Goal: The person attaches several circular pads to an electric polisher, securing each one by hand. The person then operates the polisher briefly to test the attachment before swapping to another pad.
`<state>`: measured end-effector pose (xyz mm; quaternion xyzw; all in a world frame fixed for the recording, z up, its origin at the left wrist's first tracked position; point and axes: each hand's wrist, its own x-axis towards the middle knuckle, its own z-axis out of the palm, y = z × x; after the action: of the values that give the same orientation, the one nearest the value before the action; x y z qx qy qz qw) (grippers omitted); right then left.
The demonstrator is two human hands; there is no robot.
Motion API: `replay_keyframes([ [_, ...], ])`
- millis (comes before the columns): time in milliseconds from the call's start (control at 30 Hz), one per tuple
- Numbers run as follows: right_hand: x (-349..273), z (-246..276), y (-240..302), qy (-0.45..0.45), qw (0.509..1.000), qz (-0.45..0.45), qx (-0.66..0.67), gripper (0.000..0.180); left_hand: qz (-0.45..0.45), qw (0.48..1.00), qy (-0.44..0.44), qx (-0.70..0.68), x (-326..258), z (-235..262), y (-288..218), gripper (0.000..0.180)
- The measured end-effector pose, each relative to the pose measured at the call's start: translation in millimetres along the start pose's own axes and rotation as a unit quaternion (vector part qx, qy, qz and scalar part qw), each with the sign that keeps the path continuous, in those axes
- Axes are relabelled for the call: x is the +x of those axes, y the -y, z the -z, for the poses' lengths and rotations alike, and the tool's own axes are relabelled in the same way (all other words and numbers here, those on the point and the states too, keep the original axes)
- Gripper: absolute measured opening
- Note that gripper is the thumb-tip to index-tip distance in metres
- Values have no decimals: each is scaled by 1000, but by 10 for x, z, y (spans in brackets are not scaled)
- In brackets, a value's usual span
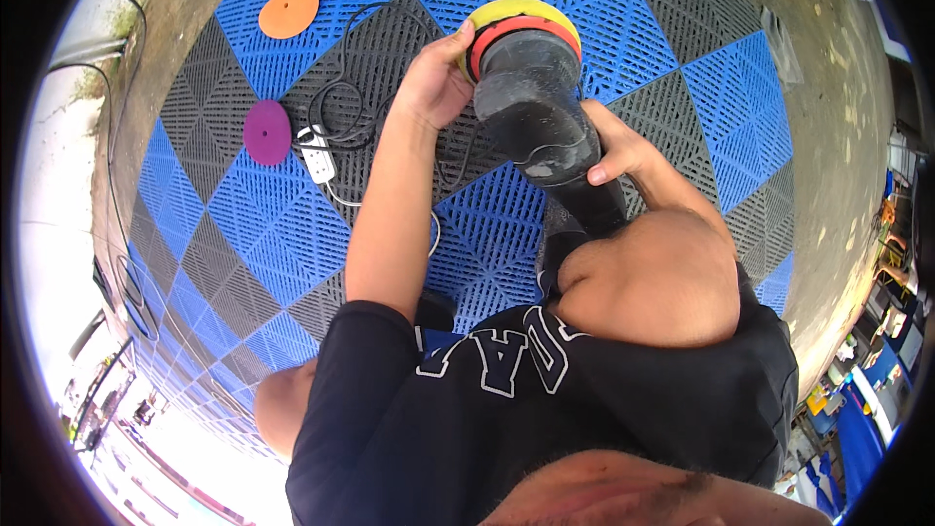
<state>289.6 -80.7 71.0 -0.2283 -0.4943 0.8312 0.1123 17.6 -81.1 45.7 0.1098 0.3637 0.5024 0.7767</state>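
A black electric polisher (541, 112) lies across my raised knee (653, 278), its round head pointing away from me. A yellow foam pad (516, 12) with a red backing ring sits on that head. My left hand (438, 78) grips the left edge of the yellow pad, fingers curled over its rim. My right hand (618, 151) wraps the right side of the polisher's black body. The black cord (355, 102) runs from the tool to the floor on the left.
The floor is blue and black slotted tiles (282, 205). An orange foam disc (289, 9) and a purple foam disc (267, 131) lie at the left. A white power strip (317, 153) lies beside the purple disc. Bare concrete (838, 136) borders the tiles on the right.
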Motion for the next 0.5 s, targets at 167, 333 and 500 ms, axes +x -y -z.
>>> replay_keyframes([
  [167,-12,28,11,-73,997,-2,16,89,-26,988,-114,102,494,183,136,34],
  [333,-62,-79,169,91,990,68,-81,82,-64,976,-207,-32,627,445,316,50],
  [500,91,-272,350,179,966,28,-183,79,-91,977,-190,-26,-87,-134,-102,66],
])
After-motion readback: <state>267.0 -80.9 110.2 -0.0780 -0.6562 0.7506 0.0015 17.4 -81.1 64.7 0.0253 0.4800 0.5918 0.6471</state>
